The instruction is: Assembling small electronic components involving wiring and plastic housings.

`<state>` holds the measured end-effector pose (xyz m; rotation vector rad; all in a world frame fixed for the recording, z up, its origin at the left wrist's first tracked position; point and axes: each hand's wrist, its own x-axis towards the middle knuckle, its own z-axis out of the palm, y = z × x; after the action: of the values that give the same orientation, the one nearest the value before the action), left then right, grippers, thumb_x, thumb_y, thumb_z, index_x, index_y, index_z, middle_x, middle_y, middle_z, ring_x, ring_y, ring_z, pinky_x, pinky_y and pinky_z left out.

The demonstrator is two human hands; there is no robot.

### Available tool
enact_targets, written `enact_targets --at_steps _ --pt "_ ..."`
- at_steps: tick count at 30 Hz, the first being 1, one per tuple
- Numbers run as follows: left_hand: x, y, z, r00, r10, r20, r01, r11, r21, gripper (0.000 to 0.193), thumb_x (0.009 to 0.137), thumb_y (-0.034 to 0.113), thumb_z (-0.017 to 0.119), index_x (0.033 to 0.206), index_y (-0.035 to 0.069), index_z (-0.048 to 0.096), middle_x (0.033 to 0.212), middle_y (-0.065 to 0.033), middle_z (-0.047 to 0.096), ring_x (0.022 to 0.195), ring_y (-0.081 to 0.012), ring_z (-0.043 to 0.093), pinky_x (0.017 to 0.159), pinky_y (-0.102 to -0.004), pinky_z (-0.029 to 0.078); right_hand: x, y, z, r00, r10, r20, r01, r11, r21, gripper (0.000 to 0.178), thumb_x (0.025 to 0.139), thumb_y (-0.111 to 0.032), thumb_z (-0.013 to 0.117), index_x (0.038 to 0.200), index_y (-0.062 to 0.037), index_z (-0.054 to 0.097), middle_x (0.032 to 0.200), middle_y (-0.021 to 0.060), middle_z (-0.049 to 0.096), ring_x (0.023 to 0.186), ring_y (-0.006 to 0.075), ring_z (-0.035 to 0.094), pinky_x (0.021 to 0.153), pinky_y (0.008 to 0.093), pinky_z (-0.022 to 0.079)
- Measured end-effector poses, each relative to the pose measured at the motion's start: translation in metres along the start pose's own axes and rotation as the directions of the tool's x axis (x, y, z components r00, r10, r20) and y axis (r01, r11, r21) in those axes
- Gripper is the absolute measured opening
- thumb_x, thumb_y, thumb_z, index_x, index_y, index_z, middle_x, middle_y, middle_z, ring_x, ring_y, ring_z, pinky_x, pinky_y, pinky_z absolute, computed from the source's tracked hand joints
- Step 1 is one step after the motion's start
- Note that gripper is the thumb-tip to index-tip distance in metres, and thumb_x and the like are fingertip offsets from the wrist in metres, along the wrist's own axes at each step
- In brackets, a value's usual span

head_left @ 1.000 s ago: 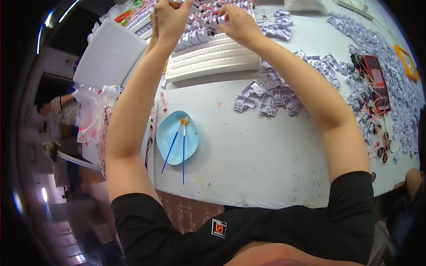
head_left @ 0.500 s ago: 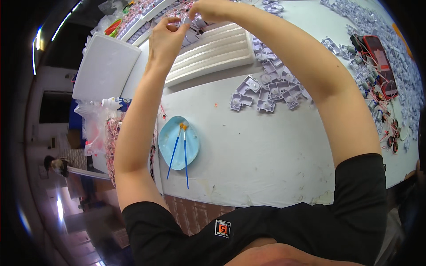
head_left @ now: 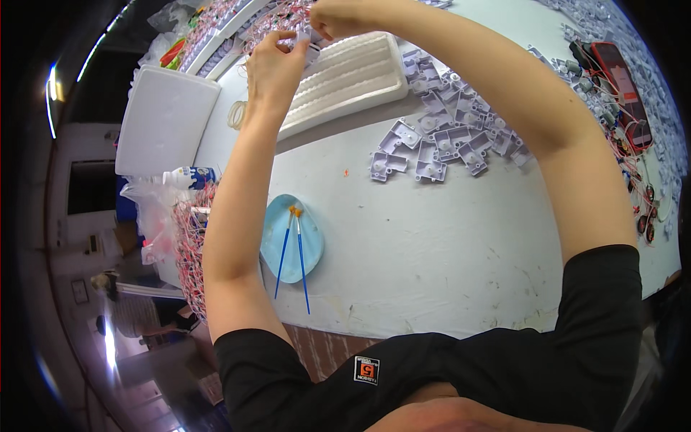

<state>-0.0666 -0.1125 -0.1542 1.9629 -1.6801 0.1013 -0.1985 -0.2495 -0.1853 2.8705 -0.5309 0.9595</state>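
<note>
Both my arms reach to the far side of the white table. In my left hand (head_left: 275, 68) a small pale grey plastic housing (head_left: 312, 53) is pinched between thumb and fingers. Just to its right, my right hand (head_left: 344, 17) is closed with its fingers curled down close to the housing. Whatever lies between those fingers is hidden. Beneath and beside the hands sits a white ridged foam tray (head_left: 392, 90). A loose cluster of similar grey plastic housings (head_left: 448, 144) lies on the table right of the tray.
Near my left arm, a light blue dish (head_left: 272, 248) holds two blue-handled brushes (head_left: 302, 263). Red-and-white wires (head_left: 188, 252) and a bottle (head_left: 191, 177) line the left edge. A red-cased phone (head_left: 620, 93) lies among wired parts at right. A white board (head_left: 169, 119) leans far left.
My view has shifted slightly. My left hand keeps its pinch on the housing, now next to the tray's far left end, and my right hand stays curled close by.
</note>
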Motion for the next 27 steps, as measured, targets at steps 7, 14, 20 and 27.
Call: enact_targets --at_steps 7,14,20,27 --pt "0.0 -0.005 -0.002 1.0 0.025 -0.017 -0.025 0.998 -0.049 0.04 0.084 0.031 0.073 0.113 0.003 0.071 0.081 -0.0106 0.071 0.076 -0.0246 0.069 0.075 -0.0359 0.053 -0.03 -0.001 0.006 0.959 0.109 0.26 -0.06 0.98 -0.19 0.016 0.08 -0.013 0.059 0.074 -0.0059 0.072 0.074 0.0165 0.07 0.072 0.0348 0.07 0.064 0.045 0.056" --pt "-0.004 -0.011 -0.011 0.999 0.035 -0.025 -0.036 0.998 -0.044 0.04 0.085 0.033 0.073 0.114 0.005 0.072 0.081 -0.0081 0.073 0.077 -0.019 0.07 0.074 -0.0313 0.053 -0.04 -0.006 0.003 0.983 -0.078 0.167 0.095 0.991 -0.095 0.022 0.091 -0.014 0.049 0.096 -0.0061 0.069 0.104 0.0179 0.071 0.098 0.0325 0.068 0.086 0.0459 0.054" --pt "-0.005 -0.009 -0.001 0.999 0.034 0.013 -0.033 0.996 -0.083 0.042 0.085 0.035 0.075 0.115 0.006 0.072 0.084 -0.0084 0.075 0.079 -0.0154 0.072 0.074 -0.0274 0.053 -0.023 0.035 0.055 0.954 -0.267 -0.139 0.229 0.943 -0.244 0.029 0.092 -0.018 0.049 0.111 -0.0056 0.068 0.12 0.0194 0.066 0.116 0.0322 0.059 0.102 0.0441 0.045" --pt "-0.002 -0.012 0.003 0.999 -0.015 0.042 0.019 0.996 -0.087 0.036 0.085 0.031 0.073 0.11 0.004 0.072 0.087 -0.0124 0.074 0.079 -0.0248 0.071 0.076 -0.0366 0.054 0.036 0.003 0.018 0.981 -0.167 0.104 0.187 0.953 -0.238 0.011 0.076 -0.013 0.066 0.073 -0.0077 0.076 0.076 0.0138 0.072 0.074 0.0339 0.071 0.066 0.0419 0.057"
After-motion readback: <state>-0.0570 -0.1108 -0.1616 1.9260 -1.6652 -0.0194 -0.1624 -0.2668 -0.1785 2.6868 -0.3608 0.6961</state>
